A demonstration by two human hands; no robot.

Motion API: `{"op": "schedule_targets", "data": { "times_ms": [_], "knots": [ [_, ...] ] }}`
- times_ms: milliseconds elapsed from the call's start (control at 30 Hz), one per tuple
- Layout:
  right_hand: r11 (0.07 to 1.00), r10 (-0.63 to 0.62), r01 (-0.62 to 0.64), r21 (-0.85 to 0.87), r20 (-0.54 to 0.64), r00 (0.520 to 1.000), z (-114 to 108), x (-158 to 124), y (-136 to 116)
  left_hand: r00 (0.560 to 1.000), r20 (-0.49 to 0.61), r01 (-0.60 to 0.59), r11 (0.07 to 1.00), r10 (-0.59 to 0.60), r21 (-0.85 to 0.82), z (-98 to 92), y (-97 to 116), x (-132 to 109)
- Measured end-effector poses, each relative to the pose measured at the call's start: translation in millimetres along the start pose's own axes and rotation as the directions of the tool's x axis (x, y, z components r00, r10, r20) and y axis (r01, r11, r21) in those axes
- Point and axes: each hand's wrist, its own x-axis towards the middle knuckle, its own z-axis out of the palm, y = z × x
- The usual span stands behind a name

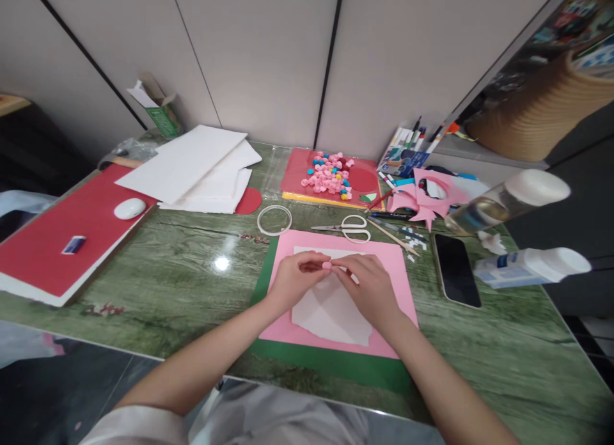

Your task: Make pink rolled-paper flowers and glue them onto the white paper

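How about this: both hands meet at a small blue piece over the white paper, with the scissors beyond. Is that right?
Not quite: the head view shows the small piece is pink, not blue. Left hand and right hand do meet at it over the white paper, scissors beyond.

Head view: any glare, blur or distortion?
Head view: bright glare spot on the green table, left of centre; head view, right side: clear bottle leans outward, likely wide-angle stretch; head view, middle: pink piece at the fingers looks soft.

Bright glare spots the table [192,266]; right edge looks stretched.
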Motion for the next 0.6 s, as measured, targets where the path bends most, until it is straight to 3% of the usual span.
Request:
{"op": "schedule_targets", "data": {
  "times_ms": [200, 600],
  "knots": [
    [1.000, -0.003, 0.003, 0.002, 0.014, 1.000, 0.7, 0.2, 0.4, 1.000, -0.006, -0.002, 1.000, 0.002, 0.012, 0.0, -0.5, 0.0],
    [0.935, 0.227, -0.266, 0.234, 0.181, 0.957, -3.4, 3.1, -2.2, 0.994, 0.005, 0.112, 0.985, -0.112, -0.132, -2.3, 8.6, 0.8]
  ]
}}
